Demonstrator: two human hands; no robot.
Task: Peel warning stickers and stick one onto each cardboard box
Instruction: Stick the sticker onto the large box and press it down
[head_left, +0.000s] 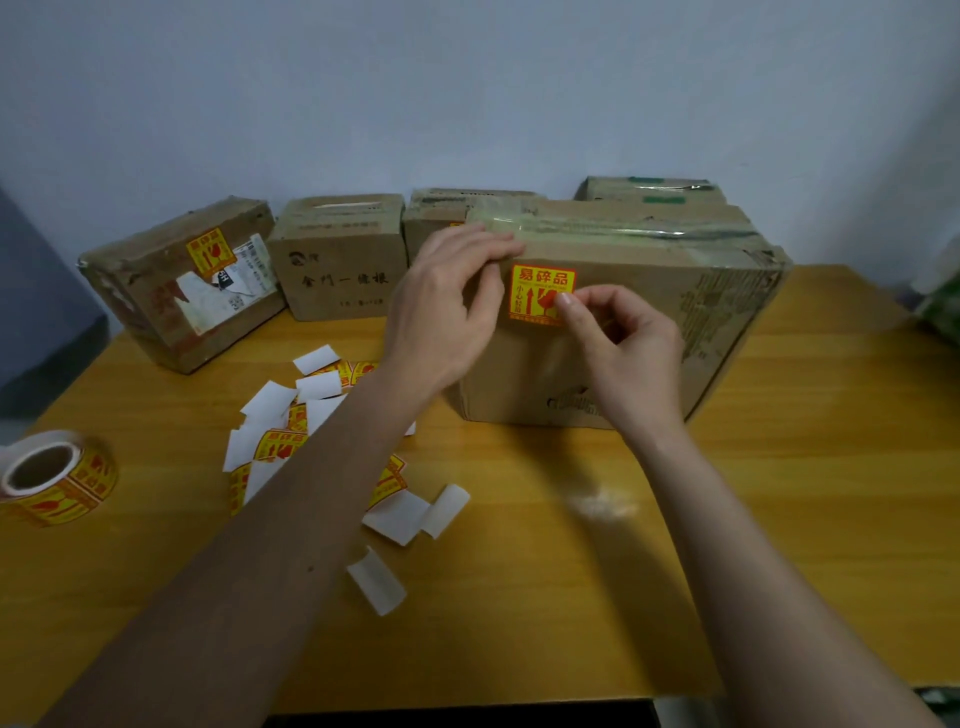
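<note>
While the left hand (447, 306) rests with relaxed fingers along the top front edge of the large box (623, 332), steadying it, the right hand (618, 338) works at the sticker (540, 293) on the front face of that box; the right thumb and forefinger are drawn together at the sticker's lower right corner, pressing or pinching it, and which of the two cannot be told. The sticker sits upright and square in the upper left part of the face, directly between the two hands; the left hand lies just to its left and above, the right hand just to its right and below, touching it. The right hand is therefore the nearer for smoothing, and the stroke would probably run leftward and upward from the held corner.

Status of the other boxes: the far left box (176, 283) already carries a sticker; the second box (340, 260) shows none on its visible faces; the boxes behind the large box are mostly hidden. Supplies lie on the table (675, 571) to the left: the sticker roll (54, 475) at the near left edge; loose stickers and peeled backing papers (322, 415) under the left forearm.
</note>
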